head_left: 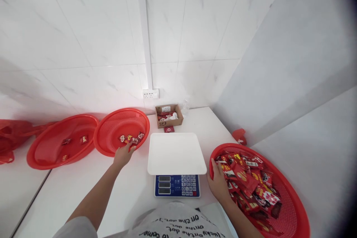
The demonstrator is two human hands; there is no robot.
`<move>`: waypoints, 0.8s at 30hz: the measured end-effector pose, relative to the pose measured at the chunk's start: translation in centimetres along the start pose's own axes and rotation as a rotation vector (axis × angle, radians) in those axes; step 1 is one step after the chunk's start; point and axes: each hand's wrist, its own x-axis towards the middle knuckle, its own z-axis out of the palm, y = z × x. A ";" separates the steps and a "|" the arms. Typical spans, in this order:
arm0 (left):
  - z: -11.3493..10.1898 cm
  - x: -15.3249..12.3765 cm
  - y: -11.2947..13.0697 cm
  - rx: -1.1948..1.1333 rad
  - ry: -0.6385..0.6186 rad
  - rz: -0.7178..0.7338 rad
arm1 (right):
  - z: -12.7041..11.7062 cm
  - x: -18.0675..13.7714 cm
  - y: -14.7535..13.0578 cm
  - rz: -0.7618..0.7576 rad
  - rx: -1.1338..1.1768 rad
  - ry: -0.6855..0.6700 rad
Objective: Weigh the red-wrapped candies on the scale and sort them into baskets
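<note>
My left hand [122,155] reaches over the near rim of a red mesh basket [111,126] that holds a few red snack packets [131,138]; its fingertips touch them, and I cannot see whether it grips one. My right hand [219,184] rests on the pile of many red packets [251,186] in the large red basket [292,208] at the right, fingers curled into the packets. Between the hands stands a digital scale [176,184] with a bare white platform [175,152].
A second red basin [47,152] with a few packets sits at the far left beside a red plastic bag [11,134]. A small cardboard box [169,115] stands by the tiled wall under a socket [150,93]. One loose packet [169,129] lies before it.
</note>
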 end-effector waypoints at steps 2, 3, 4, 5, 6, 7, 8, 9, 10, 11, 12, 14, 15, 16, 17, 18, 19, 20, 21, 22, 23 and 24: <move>0.2 -0.6 -0.7 0.123 -0.027 0.075 | -0.1 0.1 0.0 0.071 0.016 -0.009; 0.2 -0.8 -1.0 0.190 -0.035 0.106 | -0.1 0.1 0.0 0.097 0.016 -0.029; 0.2 -1.0 -1.4 0.256 -0.044 0.134 | -0.1 0.2 0.1 0.119 0.009 -0.049; 0.1 -1.1 -1.7 0.314 -0.052 0.157 | -0.2 0.2 0.1 0.135 0.000 -0.065; 0.0 -1.1 -2.0 0.350 -0.057 0.170 | -0.2 0.3 0.1 0.144 -0.008 -0.075; -0.2 -1.2 -2.4 0.359 -0.062 0.174 | -0.3 0.3 0.1 0.147 -0.015 -0.081; -0.3 -1.2 -2.6 0.356 -0.068 0.173 | -0.4 0.4 0.1 0.149 -0.020 -0.085; -0.5 -1.3 -2.8 0.349 -0.072 0.168 | -0.5 0.4 0.1 0.151 -0.025 -0.089; -0.7 -1.3 -3.0 0.340 -0.074 0.161 | -0.6 0.5 0.0 0.151 -0.030 -0.095; -0.8 -1.5 -3.2 0.334 -0.075 0.152 | -0.7 0.6 -0.1 0.155 -0.035 -0.100; -1.0 -1.6 -3.3 0.332 -0.076 0.143 | -0.8 0.6 -0.2 0.160 -0.039 -0.107; -1.2 -1.9 -3.5 0.340 -0.083 0.128 | -0.9 0.8 -0.2 0.170 -0.039 -0.123; -1.3 -2.1 -3.5 0.346 -0.091 0.121 | -0.8 0.9 -0.2 0.169 -0.034 -0.127; -1.4 -2.3 -3.4 0.351 -0.101 0.113 | -0.7 0.9 -0.2 0.162 -0.025 -0.124; -1.5 -2.6 -3.2 0.354 -0.105 0.105 | -0.6 1.0 -0.1 0.152 -0.014 -0.117; -1.7 -2.8 -2.8 0.351 -0.093 0.100 | -0.4 1.1 0.0 0.140 -0.001 -0.107; -2.0 -3.2 -2.2 0.337 -0.066 0.107 | -0.3 1.2 0.2 0.134 0.014 -0.101; -2.4 -3.5 -1.4 0.310 -0.022 0.128 | -0.2 1.2 0.3 0.133 0.030 -0.105; -2.8 -3.9 -0.3 0.269 0.035 0.159 | -0.2 1.2 0.3 0.134 0.048 -0.118; -3.3 -4.4 1.0 0.216 0.095 0.195 | -0.3 1.2 0.4 0.137 0.067 -0.138; -3.8 -4.8 2.4 0.152 0.154 0.225 | -0.4 1.0 0.5 0.135 0.088 -0.159; -4.2 -5.3 3.9 0.089 0.205 0.237 | -0.6 0.9 0.7 0.131 0.109 -0.174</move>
